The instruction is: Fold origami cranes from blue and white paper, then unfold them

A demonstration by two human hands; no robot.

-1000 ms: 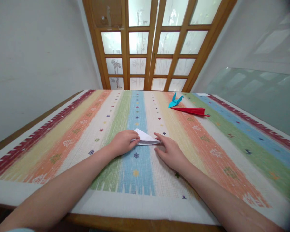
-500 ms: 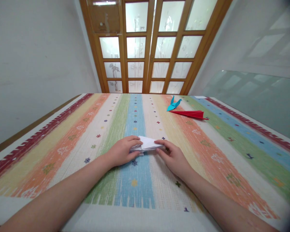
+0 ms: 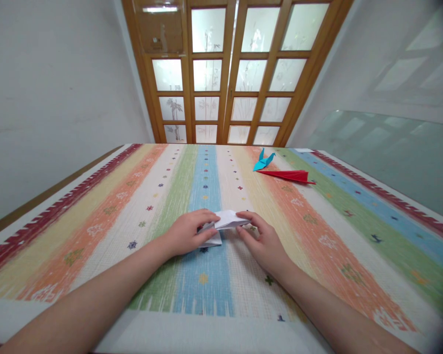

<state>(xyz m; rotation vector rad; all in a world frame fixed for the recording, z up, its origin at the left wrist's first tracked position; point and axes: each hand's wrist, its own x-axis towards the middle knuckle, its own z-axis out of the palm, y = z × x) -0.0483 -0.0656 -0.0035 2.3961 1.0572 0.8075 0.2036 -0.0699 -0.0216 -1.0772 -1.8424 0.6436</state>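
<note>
While both our hands pinch it, the folded white paper point(image 3: 224, 222) sits mid-table.
Our left hand point(image 3: 186, 234) and right hand point(image 3: 264, 239) grip opposite ends above the striped tablecloth point(image 3: 107, 216).

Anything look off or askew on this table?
Nothing stands out. Both hands, left hand and right hand, hold the white folded paper; the blue paper crane and red folded paper lie intact on the flat striped cloth.

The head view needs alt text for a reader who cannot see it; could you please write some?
Both hands, left hand and right hand, pinch a folded white paper over a striped tablecloth. Farther off lie a blue paper crane and a red folded paper.
</note>
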